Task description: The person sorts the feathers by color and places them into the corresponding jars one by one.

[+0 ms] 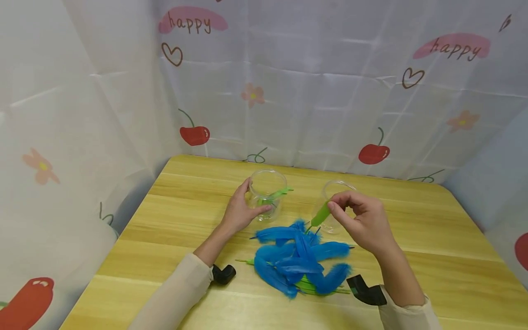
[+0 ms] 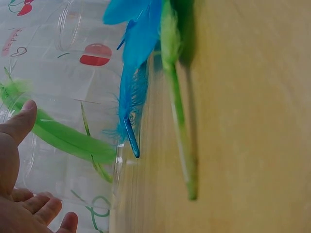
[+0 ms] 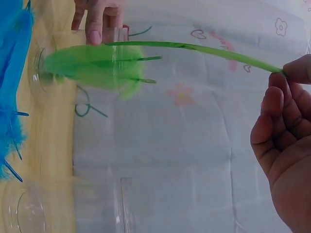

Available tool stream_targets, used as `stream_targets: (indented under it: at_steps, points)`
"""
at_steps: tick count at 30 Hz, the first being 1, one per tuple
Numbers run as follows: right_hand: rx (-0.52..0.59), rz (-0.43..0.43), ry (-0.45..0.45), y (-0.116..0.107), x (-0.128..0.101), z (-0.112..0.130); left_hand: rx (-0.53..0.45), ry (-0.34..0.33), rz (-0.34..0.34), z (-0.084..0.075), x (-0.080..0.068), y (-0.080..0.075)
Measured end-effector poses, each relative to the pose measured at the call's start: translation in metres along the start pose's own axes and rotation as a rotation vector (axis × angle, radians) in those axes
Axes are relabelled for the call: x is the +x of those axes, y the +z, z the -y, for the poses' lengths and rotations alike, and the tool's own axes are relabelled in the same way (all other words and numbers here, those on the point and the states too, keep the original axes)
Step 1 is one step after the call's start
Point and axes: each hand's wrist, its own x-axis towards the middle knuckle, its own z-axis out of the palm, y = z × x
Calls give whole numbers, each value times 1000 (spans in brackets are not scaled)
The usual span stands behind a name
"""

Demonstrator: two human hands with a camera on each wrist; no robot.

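Note:
My left hand (image 1: 249, 207) grips a clear jar (image 1: 268, 192) standing on the wooden table (image 1: 433, 238); green feathers (image 1: 277, 195) stick out of it. In the left wrist view the left hand (image 2: 19, 165) wraps the clear jar (image 2: 73, 121), with a green feather (image 2: 68, 138) inside. My right hand (image 1: 333, 207) pinches a single green feather (image 1: 321, 214) by its tip, in front of a second clear jar (image 1: 336, 206). The right wrist view shows the right hand (image 3: 286, 77) holding that long green feather (image 3: 204, 48). A pile of blue feathers (image 1: 297, 261) lies between my forearms.
Green feathers (image 1: 307, 288) lie under the blue pile. A loose blue feather (image 2: 136, 73) and a green feather (image 2: 180, 121) lie on the wood near the first jar. White printed curtains (image 1: 309, 91) close in the table at the back and both sides.

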Motion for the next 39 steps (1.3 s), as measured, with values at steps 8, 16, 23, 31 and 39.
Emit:
stream_targets:
  at_steps: [8, 16, 23, 31, 39]
  points:
    - [75, -92, -2, 4, 10, -6, 2, 2, 0, -1, 0, 0]
    - [95, -156, 18, 8, 21, -11, 11, 1, 0, 0, 1, 0]
    - [116, -204, 27, 12, 32, -14, 16, 6, 6, 0, 0, 0]
    - [137, -264, 18, 18, 39, -18, 18, -4, 5, -1, 0, 0]
    - [162, -288, 34, 26, 45, -22, 27, -11, 6, 0, 0, 1]
